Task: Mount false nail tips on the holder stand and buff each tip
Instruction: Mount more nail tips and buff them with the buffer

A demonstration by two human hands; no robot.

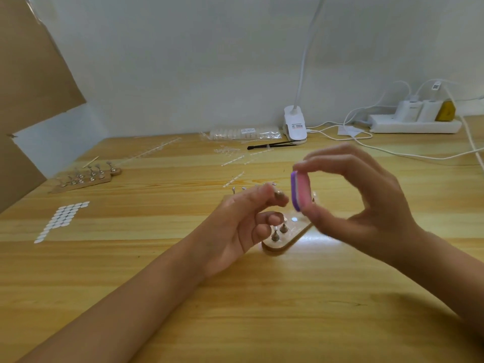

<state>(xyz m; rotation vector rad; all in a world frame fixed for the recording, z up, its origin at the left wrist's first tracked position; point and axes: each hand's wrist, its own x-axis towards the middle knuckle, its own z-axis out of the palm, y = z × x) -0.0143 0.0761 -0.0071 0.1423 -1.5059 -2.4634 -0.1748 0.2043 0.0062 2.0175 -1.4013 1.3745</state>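
My right hand [366,200] pinches a small pink and purple buffer block [300,191] between thumb and fingers, above the table. My left hand [246,224] holds a small metal holder peg [279,195] at its fingertips, right beside the buffer's purple face. Whether a nail tip sits on that peg I cannot tell. Below both hands lies a wooden holder stand [281,244] with metal pegs [279,231] standing in it, partly hidden by my fingers.
A second wooden stand with pegs [86,178] lies at the far left. A sheet of white adhesive dots [61,221] is on the left. Loose clear nail tip strips [233,158], a bag of tips [243,132], a clip lamp [295,124] and a power strip [413,124] sit at the back.
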